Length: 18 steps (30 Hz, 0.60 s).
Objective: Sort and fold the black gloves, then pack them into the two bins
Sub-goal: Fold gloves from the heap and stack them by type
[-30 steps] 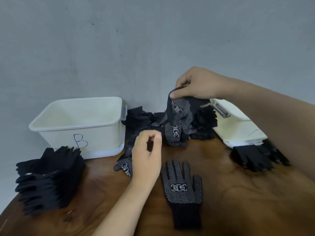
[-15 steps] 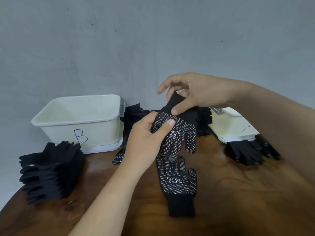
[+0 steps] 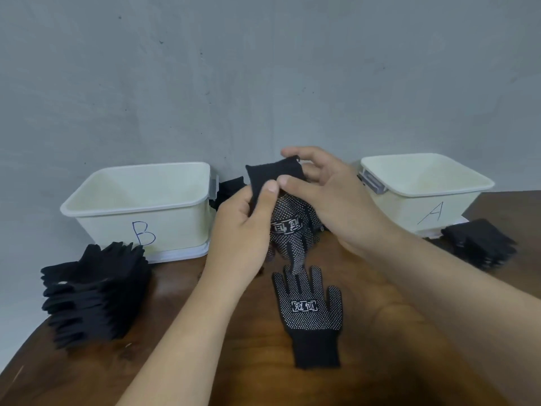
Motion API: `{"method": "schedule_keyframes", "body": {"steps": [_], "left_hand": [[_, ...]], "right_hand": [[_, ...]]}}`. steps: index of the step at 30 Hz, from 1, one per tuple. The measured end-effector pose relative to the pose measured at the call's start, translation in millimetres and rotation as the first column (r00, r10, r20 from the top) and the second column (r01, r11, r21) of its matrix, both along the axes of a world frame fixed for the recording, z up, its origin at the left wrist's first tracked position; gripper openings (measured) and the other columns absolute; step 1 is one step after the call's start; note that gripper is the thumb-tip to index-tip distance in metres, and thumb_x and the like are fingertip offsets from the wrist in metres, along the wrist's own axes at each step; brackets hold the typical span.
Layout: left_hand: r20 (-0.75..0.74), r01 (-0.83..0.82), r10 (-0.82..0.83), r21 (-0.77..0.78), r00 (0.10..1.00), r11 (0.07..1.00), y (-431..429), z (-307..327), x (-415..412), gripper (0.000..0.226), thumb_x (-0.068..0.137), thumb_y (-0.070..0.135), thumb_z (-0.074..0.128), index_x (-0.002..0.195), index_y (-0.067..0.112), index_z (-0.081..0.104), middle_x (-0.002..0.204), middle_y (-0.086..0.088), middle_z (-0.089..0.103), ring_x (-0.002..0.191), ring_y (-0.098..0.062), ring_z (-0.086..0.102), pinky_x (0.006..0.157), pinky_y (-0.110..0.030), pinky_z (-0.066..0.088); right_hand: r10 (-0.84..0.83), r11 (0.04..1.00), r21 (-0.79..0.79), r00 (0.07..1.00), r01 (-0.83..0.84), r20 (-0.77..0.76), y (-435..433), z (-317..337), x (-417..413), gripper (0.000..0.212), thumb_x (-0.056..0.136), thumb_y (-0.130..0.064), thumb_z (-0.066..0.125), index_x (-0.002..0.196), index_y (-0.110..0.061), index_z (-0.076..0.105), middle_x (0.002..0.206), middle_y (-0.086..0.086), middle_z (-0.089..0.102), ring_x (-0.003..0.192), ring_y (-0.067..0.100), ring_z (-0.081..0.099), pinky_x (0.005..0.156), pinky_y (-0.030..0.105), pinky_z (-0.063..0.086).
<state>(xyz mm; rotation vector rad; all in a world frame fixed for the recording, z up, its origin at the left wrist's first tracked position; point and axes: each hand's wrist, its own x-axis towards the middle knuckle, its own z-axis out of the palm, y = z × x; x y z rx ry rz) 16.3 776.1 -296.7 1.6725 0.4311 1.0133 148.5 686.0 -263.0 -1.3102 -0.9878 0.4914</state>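
The left hand (image 3: 243,230) and right hand (image 3: 336,206) meet close together, each pinching the plain knit cuff of a black held glove (image 3: 289,227) that hangs fingers-down, its white-dotted palm and printed label facing the camera. Just below it, a matching flat glove (image 3: 310,312) lies palm-up on the glossy brown wooden table (image 3: 263,382). Smooth cream plastic bin B (image 3: 111,230) and bin A (image 3: 409,212) stand well apart by the wall, with one soft stack of folded gloves (image 3: 96,294) before B and a smaller stack (image 3: 480,244) beside A

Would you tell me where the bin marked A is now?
In the head view, the bin marked A stands far right on the table, beside the right hand, behind a glove stack.
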Motion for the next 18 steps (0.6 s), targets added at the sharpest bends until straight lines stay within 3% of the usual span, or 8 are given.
{"method": "schedule_keyframes", "body": {"steps": [2, 5, 7, 10, 12, 14, 16, 18], "left_hand": [[0.041, -0.092, 0.091, 0.041, 0.995, 0.995, -3, 3, -1, 0.030, 0.112, 0.036, 0.050, 0.106, 0.022, 0.076, 0.095, 0.008, 0.079, 0.092, -0.007, 0.072, 0.079, -0.027, 0.055], [0.065, -0.146, 0.139, 0.114, 0.988, 0.983, 0, 3, -4, 0.040, 0.112, 0.043, 0.048, 0.100, 0.010, 0.068, 0.091, -0.012, 0.071, 0.087, -0.028, 0.065, 0.078, -0.047, 0.053], [0.069, -0.162, 0.153, 0.149, 0.986, 0.976, 2, 1, -4, 0.044, 0.111, 0.044, 0.049, 0.096, 0.006, 0.062, 0.088, -0.017, 0.065, 0.081, -0.030, 0.061, 0.074, -0.047, 0.050], [-0.007, -0.140, 0.145, 0.222, 0.989, 0.965, 0, -4, -1, 0.045, 0.111, 0.048, 0.047, 0.094, 0.008, 0.061, 0.083, -0.014, 0.066, 0.078, -0.028, 0.062, 0.071, -0.049, 0.052], [-0.036, -0.122, 0.136, 0.251, 0.990, 0.960, -3, -6, 0, 0.045, 0.111, 0.049, 0.045, 0.094, 0.012, 0.062, 0.080, -0.011, 0.068, 0.077, -0.027, 0.063, 0.070, -0.050, 0.051], [-0.042, -0.137, 0.155, 0.277, 0.987, 0.951, -3, -6, 0, 0.045, 0.112, 0.048, 0.044, 0.089, 0.013, 0.060, 0.077, -0.011, 0.065, 0.073, -0.025, 0.060, 0.068, -0.047, 0.048], [-0.036, -0.166, 0.184, 0.289, 0.982, 0.943, -1, -4, -2, 0.044, 0.112, 0.046, 0.044, 0.083, 0.016, 0.058, 0.072, -0.007, 0.061, 0.069, -0.020, 0.055, 0.066, -0.039, 0.046], [-0.024, -0.191, 0.206, 0.285, 0.978, 0.939, 0, -1, -4, 0.044, 0.113, 0.043, 0.044, 0.075, 0.021, 0.051, 0.066, 0.001, 0.052, 0.063, -0.011, 0.047, 0.061, -0.029, 0.039]], "right_hand": [[-0.032, 0.999, 0.022, 0.999, 0.032, 0.021, 2, 1, -6, 0.049, 0.098, -0.012, 0.077, 0.143, -0.022, 0.060, 0.109, 0.006, 0.080, 0.108, 0.028, 0.077, 0.103, 0.050, 0.058], [-0.101, 0.994, 0.041, 0.992, 0.104, -0.078, 3, 1, -8, 0.051, 0.096, -0.021, 0.081, 0.142, -0.022, 0.061, 0.111, 0.005, 0.081, 0.112, 0.025, 0.076, 0.111, 0.051, 0.053], [-0.085, 0.996, -0.055, 0.980, 0.077, -0.178, 3, -2, -8, 0.041, 0.099, -0.038, 0.076, 0.135, -0.021, 0.069, 0.117, 0.000, 0.081, 0.116, 0.017, 0.075, 0.114, 0.048, 0.050], [-0.042, 0.971, -0.237, 0.964, -0.023, -0.264, 3, -9, -12, 0.047, 0.101, -0.058, 0.063, 0.119, -0.018, 0.079, 0.115, -0.002, 0.081, 0.112, 0.014, 0.076, 0.111, 0.044, 0.051], [-0.104, 0.983, -0.165, 0.978, 0.074, -0.179, 0, -10, -15, 0.040, 0.105, -0.048, 0.064, 0.109, -0.012, 0.082, 0.106, 0.003, 0.083, 0.104, 0.019, 0.079, 0.101, 0.042, 0.058], [-0.201, 0.978, -0.053, 0.980, 0.201, 0.013, -5, -9, -13, 0.036, 0.107, -0.039, 0.063, 0.102, -0.009, 0.082, 0.097, 0.008, 0.082, 0.096, 0.026, 0.079, 0.085, 0.043, 0.061], [-0.276, 0.961, 0.028, 0.942, 0.276, 0.192, -10, -10, -5, 0.036, 0.108, -0.037, 0.063, 0.099, -0.008, 0.081, 0.092, 0.010, 0.081, 0.093, 0.031, 0.078, 0.079, 0.050, 0.061], [-0.330, 0.944, 0.071, 0.908, 0.323, 0.259, -13, -9, 3, 0.039, 0.107, -0.039, 0.064, 0.094, -0.005, 0.079, 0.088, 0.015, 0.078, 0.083, 0.028, 0.076, 0.072, 0.050, 0.061]]}}
